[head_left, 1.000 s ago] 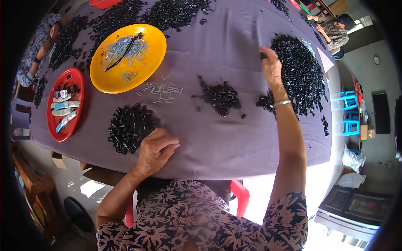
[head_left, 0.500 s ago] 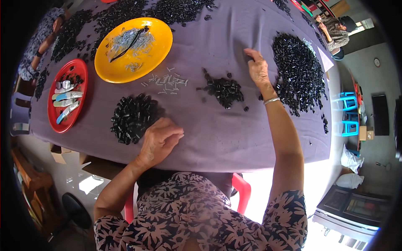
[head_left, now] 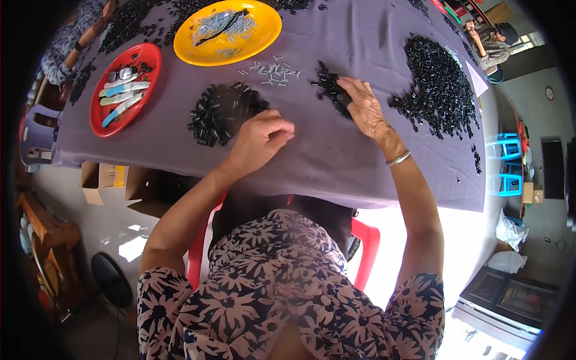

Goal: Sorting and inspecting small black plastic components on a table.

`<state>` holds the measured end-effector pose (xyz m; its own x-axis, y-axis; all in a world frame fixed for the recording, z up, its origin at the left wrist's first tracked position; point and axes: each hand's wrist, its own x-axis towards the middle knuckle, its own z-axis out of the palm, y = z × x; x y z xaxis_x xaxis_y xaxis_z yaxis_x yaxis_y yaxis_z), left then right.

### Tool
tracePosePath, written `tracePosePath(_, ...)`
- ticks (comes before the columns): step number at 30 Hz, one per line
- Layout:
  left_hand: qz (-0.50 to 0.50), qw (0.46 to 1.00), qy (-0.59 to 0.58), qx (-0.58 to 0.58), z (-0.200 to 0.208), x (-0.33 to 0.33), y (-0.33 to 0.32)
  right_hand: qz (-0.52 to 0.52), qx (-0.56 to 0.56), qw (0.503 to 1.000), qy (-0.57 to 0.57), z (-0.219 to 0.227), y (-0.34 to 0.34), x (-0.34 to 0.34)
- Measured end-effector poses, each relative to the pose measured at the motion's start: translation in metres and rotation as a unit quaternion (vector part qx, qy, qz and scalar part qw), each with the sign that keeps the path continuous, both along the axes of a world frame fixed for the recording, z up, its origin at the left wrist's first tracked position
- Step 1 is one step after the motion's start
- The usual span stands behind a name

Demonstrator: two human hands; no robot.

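My left hand [head_left: 262,141] is closed, thumb against curled fingers, at the right edge of a pile of small black tube-like pieces [head_left: 213,117]; whatever it may hold is hidden. With its fingers stretched out, my right hand [head_left: 367,111] lies over the right side of a smaller cluster of black pieces [head_left: 327,84] and covers part of it. A silvery bangle [head_left: 398,158] circles my right wrist. Between the two piles, a little farther off, clear thin pieces [head_left: 275,71] are scattered on the purple tablecloth [head_left: 336,162].
A large heap of black pieces [head_left: 441,84] spreads at the right. At the back left, a yellow plate [head_left: 267,45] holds clear pieces and a black strip. Blue-and-white handled tools lie in a red plate [head_left: 101,123]. Other people [head_left: 69,45] sit along the table's far sides.
My right hand has moved left from beside the large heap onto the small cluster. My left hand stays closed by its pile. The whole view has shifted, so the table appears higher.
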<state>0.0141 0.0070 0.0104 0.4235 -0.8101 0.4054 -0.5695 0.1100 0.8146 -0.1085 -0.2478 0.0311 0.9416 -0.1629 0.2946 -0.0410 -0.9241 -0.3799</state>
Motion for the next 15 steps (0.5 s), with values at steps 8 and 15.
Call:
tracePosePath(8, -0.005, 1.0, 0.002, -0.012, -0.003, -0.002, 0.003, -0.059, -0.198, 0.978, 0.018, -0.009, 0.041, -0.045)
tracePosePath(15, -0.006, 1.0, 0.005, 0.006, 0.001, -0.005, 0.003, -0.09, -0.178, 0.979, 0.048, -0.005, 0.024, -0.081)
